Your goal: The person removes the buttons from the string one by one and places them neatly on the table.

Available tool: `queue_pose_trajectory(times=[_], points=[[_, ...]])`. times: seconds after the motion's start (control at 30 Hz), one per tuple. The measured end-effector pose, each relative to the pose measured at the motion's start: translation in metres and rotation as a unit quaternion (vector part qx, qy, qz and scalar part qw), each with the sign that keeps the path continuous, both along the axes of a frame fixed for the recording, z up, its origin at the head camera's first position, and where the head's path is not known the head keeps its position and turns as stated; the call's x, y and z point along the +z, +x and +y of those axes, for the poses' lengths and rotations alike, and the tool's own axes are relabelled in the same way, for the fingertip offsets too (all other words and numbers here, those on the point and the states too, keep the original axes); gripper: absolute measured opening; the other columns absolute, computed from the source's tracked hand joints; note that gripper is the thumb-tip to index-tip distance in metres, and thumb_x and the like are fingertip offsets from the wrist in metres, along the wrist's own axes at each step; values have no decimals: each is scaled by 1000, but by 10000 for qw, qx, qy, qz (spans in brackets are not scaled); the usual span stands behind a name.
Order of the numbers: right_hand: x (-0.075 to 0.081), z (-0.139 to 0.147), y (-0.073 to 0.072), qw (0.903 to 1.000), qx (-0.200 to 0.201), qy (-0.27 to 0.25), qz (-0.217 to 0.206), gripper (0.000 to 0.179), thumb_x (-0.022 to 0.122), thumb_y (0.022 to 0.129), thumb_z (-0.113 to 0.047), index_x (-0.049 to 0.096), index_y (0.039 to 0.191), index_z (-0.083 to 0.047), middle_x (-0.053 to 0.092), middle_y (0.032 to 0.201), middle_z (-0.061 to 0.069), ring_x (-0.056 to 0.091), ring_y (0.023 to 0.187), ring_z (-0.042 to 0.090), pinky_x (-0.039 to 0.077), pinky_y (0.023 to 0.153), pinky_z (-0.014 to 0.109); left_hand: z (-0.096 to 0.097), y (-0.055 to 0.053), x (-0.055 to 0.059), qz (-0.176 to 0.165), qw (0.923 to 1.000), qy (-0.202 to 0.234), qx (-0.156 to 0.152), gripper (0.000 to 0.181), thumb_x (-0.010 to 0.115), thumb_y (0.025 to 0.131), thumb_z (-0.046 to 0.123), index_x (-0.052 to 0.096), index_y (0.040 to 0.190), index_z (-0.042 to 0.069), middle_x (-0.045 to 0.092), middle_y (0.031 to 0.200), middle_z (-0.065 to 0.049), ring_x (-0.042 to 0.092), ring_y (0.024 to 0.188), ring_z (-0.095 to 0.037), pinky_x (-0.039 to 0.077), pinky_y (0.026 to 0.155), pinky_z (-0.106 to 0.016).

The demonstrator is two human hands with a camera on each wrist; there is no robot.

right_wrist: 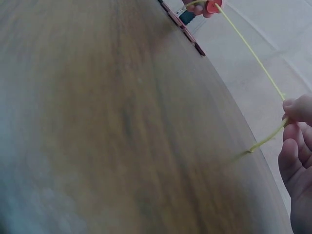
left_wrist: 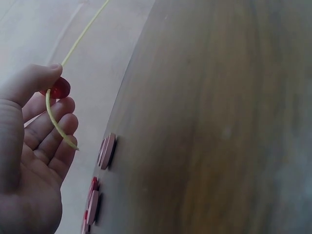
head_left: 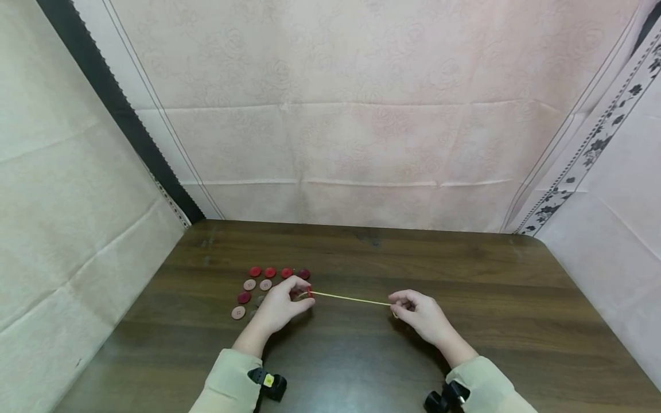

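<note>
A red button (left_wrist: 60, 88) is pinched between the thumb and fingers of my left hand (head_left: 281, 304). Yellow string (head_left: 351, 299) passes through the button, and a short tail of it hangs across the left fingers in the left wrist view. From the button the string runs straight and taut to my right hand (head_left: 420, 314). The right thumb and fingertips pinch the string near its other end, with a short loose tail (right_wrist: 265, 142) sticking out below them. Both hands are held above the wooden table (head_left: 356, 355).
Left of and behind my left hand, several buttons lie in rows: red buttons (head_left: 269, 272) at the back, pale pink buttons (head_left: 249, 284), and a dark red button (head_left: 244, 297). My left hand partly hides some. Pale cloth (head_left: 330, 143) hangs behind the table and at both sides.
</note>
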State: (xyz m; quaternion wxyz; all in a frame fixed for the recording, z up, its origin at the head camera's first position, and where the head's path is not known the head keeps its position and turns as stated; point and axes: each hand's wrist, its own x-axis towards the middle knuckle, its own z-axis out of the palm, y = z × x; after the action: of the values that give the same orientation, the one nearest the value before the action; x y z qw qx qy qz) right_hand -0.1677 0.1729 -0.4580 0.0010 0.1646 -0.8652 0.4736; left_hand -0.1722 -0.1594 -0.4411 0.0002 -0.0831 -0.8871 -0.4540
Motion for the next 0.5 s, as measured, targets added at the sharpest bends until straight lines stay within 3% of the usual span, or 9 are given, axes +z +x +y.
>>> queue_pose_trajectory(times=[0.17, 0.5], points=[[-1, 1, 0, 10000, 4, -32, 79, 12, 67, 86, -12, 67, 98, -13, 64, 82, -6, 58, 72, 10, 48, 62, 26, -4, 1, 2, 36, 10000, -31, 49, 26, 74, 81, 26, 62, 104, 22, 63, 99, 7, 57, 91, -14, 46, 82, -39], [-1, 1, -1, 9998, -17, -30, 175, 9, 68, 86, -11, 67, 95, -11, 65, 81, -6, 57, 72, 8, 48, 63, 25, -12, 1, 1, -64, 9995, 291, 51, 24, 75, 81, 24, 63, 101, 22, 64, 102, 8, 58, 99, -15, 44, 88, -42]])
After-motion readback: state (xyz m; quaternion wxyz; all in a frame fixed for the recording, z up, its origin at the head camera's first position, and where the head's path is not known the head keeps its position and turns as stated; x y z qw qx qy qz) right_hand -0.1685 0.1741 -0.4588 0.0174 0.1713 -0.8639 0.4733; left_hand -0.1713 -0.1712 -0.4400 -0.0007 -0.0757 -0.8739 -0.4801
